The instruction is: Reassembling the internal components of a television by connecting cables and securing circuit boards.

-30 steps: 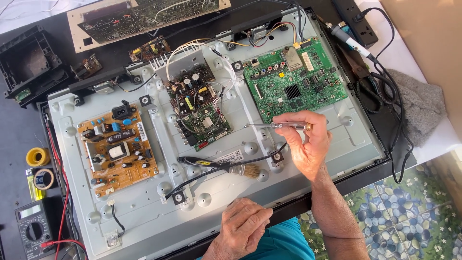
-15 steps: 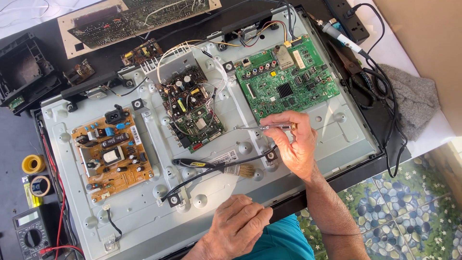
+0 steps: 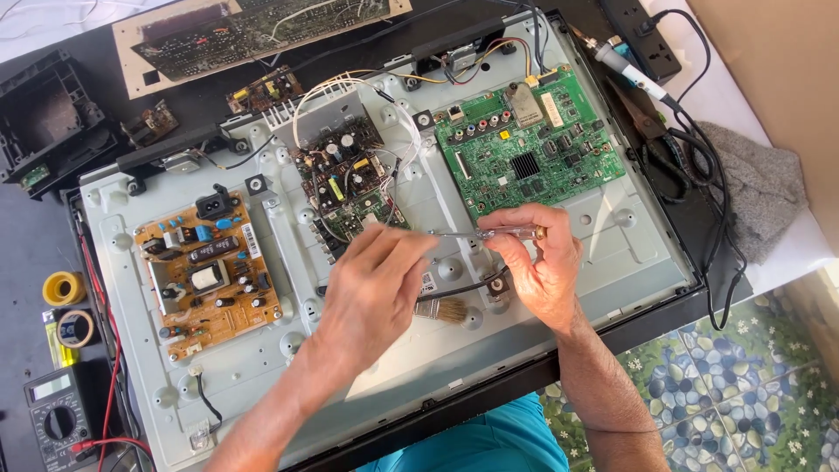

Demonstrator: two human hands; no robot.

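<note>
My right hand grips a small screwdriver with a clear handle, held level with its shaft pointing left. My left hand reaches over the grey metal back panel of an opened flat television, and its fingertips meet the screwdriver's tip beside the dark middle circuit board. A paintbrush with pale bristles lies on the panel between both hands. The green main board sits just above my right hand.
A brown power board is mounted at the panel's left. A multimeter and tape rolls lie at the far left. A soldering iron, black cables and a grey cloth are on the right.
My left hand has risen from the panel's near edge to the screwdriver tip, now covering most of the brush handle. My right hand stays in place with the screwdriver.
</note>
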